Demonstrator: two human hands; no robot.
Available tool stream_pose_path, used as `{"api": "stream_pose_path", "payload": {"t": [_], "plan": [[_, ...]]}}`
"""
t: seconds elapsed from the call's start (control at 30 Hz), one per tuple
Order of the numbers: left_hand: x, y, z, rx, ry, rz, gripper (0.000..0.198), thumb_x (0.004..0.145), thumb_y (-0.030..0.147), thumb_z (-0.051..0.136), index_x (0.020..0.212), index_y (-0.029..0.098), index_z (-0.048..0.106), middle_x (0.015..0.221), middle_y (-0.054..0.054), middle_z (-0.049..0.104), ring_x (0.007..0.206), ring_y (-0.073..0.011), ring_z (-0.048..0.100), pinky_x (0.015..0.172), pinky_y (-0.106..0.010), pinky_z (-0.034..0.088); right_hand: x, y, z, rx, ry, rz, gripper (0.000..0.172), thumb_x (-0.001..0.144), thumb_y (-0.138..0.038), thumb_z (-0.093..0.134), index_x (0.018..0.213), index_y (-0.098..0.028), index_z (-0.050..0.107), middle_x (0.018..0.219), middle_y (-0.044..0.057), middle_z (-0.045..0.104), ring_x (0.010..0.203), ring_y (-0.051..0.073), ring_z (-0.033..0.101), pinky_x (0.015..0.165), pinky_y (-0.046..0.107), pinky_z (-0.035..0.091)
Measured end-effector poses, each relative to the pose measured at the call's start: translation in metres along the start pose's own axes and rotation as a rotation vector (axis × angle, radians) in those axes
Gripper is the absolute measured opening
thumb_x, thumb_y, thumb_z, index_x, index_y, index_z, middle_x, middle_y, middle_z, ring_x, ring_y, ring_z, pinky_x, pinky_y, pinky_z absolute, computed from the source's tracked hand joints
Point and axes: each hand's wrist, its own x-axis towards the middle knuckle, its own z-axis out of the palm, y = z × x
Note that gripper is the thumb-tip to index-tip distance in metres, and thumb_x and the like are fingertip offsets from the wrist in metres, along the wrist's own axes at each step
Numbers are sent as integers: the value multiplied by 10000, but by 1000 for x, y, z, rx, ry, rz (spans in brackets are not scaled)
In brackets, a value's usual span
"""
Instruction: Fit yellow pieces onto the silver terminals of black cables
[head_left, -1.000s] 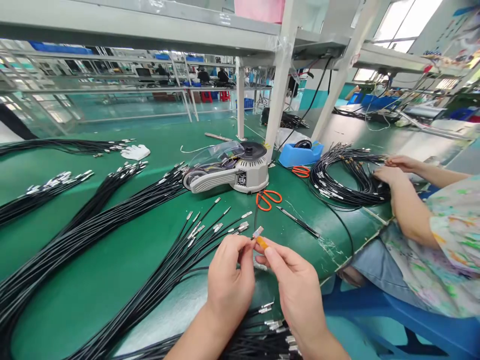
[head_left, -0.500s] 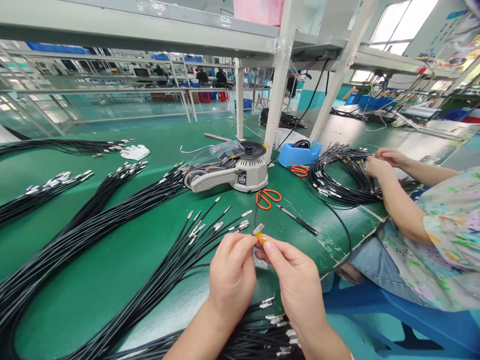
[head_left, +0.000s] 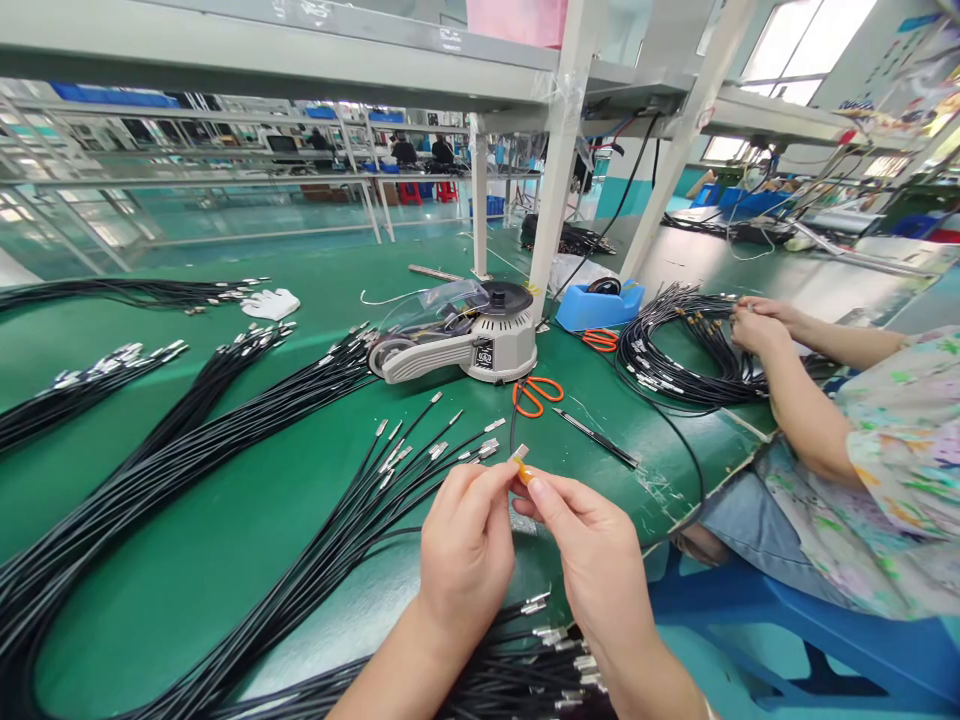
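Over the front of the green table, my left hand (head_left: 466, 540) pinches a cable end with a silver metal connector (head_left: 520, 452). My right hand (head_left: 596, 545) meets it there, thumb and forefinger closed on a short piece of amber tape (head_left: 525, 472) just below the connector. The tape's far side is hidden by my fingers. Left of my hands a fan of black cables (head_left: 352, 530) lies with silver connectors at the tips. More cable ends (head_left: 555, 640) lie under my forearms. Beyond my fingertips stands a round grey tape dispenser (head_left: 499, 345).
Orange-handled scissors (head_left: 537, 396) and a black knife (head_left: 596, 438) lie past my right hand. A blue tape holder (head_left: 600, 305) stands by the shelf post (head_left: 559, 170). At right, a co-worker's hands (head_left: 761, 325) work at coiled cables (head_left: 652, 350). A white glove (head_left: 270, 304) lies at left.
My fingertips have closed in a little around the connector, and less of the amber tape shows. The co-worker's hands have shifted slightly.
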Motion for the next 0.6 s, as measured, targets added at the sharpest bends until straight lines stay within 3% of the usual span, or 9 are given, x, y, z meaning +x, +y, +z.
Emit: {"api": "stream_pose_path", "payload": {"t": [0.6], "plan": [[4, 2, 0, 52, 8, -50, 230, 836, 71, 547, 1030, 185, 597, 863, -24, 646, 760, -122, 610, 691, -242, 504, 1, -3, 1, 51, -29, 9, 212, 793, -343, 664, 916, -190, 743, 973, 61, 733, 860, 197, 672, 826, 336, 550]]}}
